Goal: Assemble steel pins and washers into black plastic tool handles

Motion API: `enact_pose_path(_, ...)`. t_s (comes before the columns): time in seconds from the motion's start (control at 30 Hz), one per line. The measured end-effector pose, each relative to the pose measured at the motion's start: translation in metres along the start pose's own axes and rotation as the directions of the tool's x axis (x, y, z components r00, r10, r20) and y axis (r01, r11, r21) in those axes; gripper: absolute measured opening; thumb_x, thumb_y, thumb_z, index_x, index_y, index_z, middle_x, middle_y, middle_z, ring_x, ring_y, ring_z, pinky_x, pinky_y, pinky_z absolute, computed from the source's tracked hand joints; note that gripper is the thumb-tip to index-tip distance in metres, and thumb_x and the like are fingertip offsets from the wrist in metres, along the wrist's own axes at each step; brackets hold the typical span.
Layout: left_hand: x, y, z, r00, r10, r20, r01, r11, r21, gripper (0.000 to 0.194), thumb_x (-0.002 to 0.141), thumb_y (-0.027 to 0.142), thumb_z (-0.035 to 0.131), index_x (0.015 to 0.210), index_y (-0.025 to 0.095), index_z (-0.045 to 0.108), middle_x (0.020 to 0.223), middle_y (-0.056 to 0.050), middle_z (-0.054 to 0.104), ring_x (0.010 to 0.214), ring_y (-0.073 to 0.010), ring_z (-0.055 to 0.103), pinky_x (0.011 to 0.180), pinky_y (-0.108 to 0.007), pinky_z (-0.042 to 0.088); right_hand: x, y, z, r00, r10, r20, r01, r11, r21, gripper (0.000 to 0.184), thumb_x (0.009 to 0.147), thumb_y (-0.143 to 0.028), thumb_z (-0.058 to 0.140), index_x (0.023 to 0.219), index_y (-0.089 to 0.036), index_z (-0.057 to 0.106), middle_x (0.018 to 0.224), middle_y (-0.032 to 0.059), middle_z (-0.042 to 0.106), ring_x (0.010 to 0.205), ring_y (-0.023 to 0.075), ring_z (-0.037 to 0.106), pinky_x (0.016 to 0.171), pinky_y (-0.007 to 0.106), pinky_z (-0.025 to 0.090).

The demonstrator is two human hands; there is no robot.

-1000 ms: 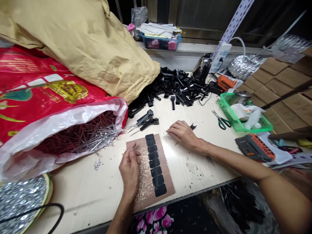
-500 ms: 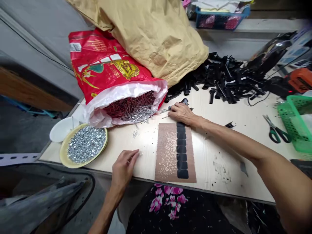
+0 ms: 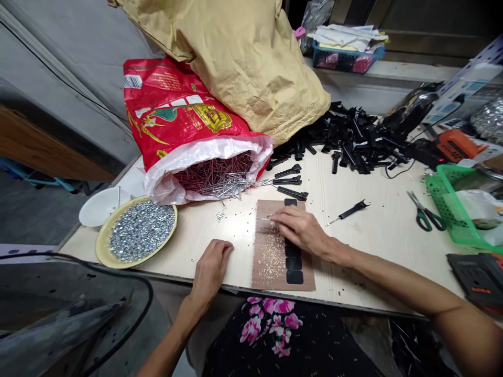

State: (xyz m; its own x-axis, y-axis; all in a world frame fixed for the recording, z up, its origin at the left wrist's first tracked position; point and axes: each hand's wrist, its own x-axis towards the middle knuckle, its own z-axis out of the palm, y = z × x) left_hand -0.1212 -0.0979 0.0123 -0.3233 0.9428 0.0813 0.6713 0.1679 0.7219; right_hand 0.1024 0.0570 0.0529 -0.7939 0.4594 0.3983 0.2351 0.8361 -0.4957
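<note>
My right hand point(image 3: 301, 230) is closed around a thin metal rod point(image 3: 263, 218) that points left over the brown board point(image 3: 263, 283). Loose pale granules point(image 3: 271, 262) are scattered on that board, with a column of black rounded squares point(image 3: 294, 276) along its right side, partly covered by my hand. My left hand point(image 3: 212, 264) rests at the table's front edge, fingers curled together; what they hold, if anything, is hidden. Beyond the board lie black-handled metal-shaft tools point(image 3: 288, 180), and another such tool point(image 3: 351, 210) sits to the right.
A yellow bowl of metal washers point(image 3: 141, 233) stands left, beside a white bowl point(image 3: 100, 207). A red sack point(image 3: 176, 115) spills metal rods. Behind are a brown paper sack point(image 3: 251, 68) and piled black parts point(image 3: 353, 136). Scissors point(image 3: 426, 214) and a green basket point(image 3: 448, 209) are at right.
My right hand has moved back toward me from the black-handled tools to above the board. My left hand has shifted slightly right, its fingers now more curled. The view has turned a little.
</note>
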Motion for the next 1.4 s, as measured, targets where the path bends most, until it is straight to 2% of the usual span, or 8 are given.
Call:
enact_pose_path(0.07,0.005,0.011,0.003,0.979,-0.205,-0.011,0.192,0.935,-0.299,0.022,0.081,0.04,0.058,0.083,0.018,0.059,0.075,-0.004,0.063,0.063,-0.0156,0.058,0.062,-0.03,0.049,-0.005,-0.016,0.009,0.999,0.038,0.026,-0.04,0.997,0.063,0.029,0.091,-0.013,0.046,0.116,-0.014,0.06,0.102,0.0074,0.064,0.089,0.0165,0.056,0.075,0.031,0.051)
enact_pose_path(0.13,0.012,0.026,0.009,0.923,-0.383,0.033,0.325,0.732,-0.599,0.028,0.076,0.041,0.064,0.085,0.015,0.058,0.073,-0.004,0.064,0.056,-0.0126,0.057,0.056,-0.028,0.048,-0.007,-0.029,0.017,0.997,0.06,0.057,-0.065,0.995,0.079,0.032,0.09,-0.013,0.048,0.12,-0.017,0.059,0.104,0.0065,0.065,0.09,0.0162,0.057,0.078,0.031,0.049)
enact_pose_path(0.23,0.023,0.05,0.018,0.88,-0.471,0.064,0.307,0.46,-0.833,0.034,0.067,0.036,0.073,0.085,0.012,0.058,0.075,-0.004,0.065,0.058,-0.011,0.059,0.06,-0.025,0.05,-0.005,-0.039,0.022,0.993,0.096,0.064,-0.098,0.995,0.029,0.031,0.091,-0.015,0.049,0.12,-0.02,0.06,0.098,0.0051,0.066,0.087,0.0157,0.057,0.075,0.028,0.047)
enact_pose_path(0.33,0.029,0.07,0.024,0.877,-0.477,0.059,0.253,0.354,-0.9,0.031,0.064,0.031,0.077,0.081,0.011,0.059,0.069,-0.001,0.065,0.058,-0.0093,0.06,0.062,-0.023,0.05,-0.004,-0.041,0.021,0.991,0.13,0.039,-0.128,0.991,-0.04,0.027,0.092,-0.017,0.049,0.114,-0.022,0.063,0.092,0.0039,0.066,0.084,0.0151,0.058,0.074,0.027,0.045)
enact_pose_path(0.67,0.03,0.076,0.03,0.894,-0.441,0.079,0.236,0.313,-0.92,0.028,0.062,0.025,0.079,0.08,0.01,0.064,0.069,-0.001,0.067,0.061,-0.0084,0.061,0.066,-0.021,0.05,-0.006,-0.04,0.01,0.983,0.183,-0.016,-0.182,0.957,-0.226,0.021,0.091,-0.021,0.051,0.109,-0.024,0.064,0.092,0.0015,0.066,0.082,0.0155,0.054,0.069,0.028,0.032)
enact_pose_path(0.83,0.036,0.078,0.03,0.885,-0.439,0.155,0.293,0.266,-0.918,0.033,0.056,0.024,0.082,0.081,0.01,0.065,0.065,-0.002,0.067,0.057,-0.0089,0.061,0.064,-0.022,0.051,-0.006,-0.037,0.006,0.989,0.142,-0.041,-0.148,0.937,-0.316,0.021,0.095,-0.026,0.045,0.104,-0.025,0.065,0.083,0.0008,0.064,0.075,0.0151,0.048,0.066,0.03,0.025)
enact_pose_path(1.1,0.04,0.078,0.037,0.872,-0.436,0.224,0.358,0.255,-0.898,0.037,0.055,0.026,0.083,0.084,0.009,0.066,0.063,-0.001,0.066,0.055,-0.0085,0.061,0.063,-0.021,0.051,-0.011,-0.033,0.007,0.991,0.123,-0.06,-0.136,0.925,-0.355,0.019,0.095,-0.026,0.046,0.102,-0.023,0.064,0.084,0.001,0.061,0.076,0.0149,0.048,0.064,0.029,0.029)
enact_pose_path(1.4,0.041,0.075,0.049,0.908,-0.394,0.146,0.297,0.356,-0.886,0.033,0.064,0.026,0.077,0.091,0.01,0.066,0.065,0.0,0.067,0.057,-0.009,0.062,0.066,-0.023,0.051,-0.015,-0.036,0.018,0.961,0.192,-0.2,-0.255,0.894,-0.368,0.018,0.094,-0.022,0.046,0.091,-0.02,0.064,0.082,0.0004,0.063,0.075,0.0135,0.052,0.062,0.027,0.034)
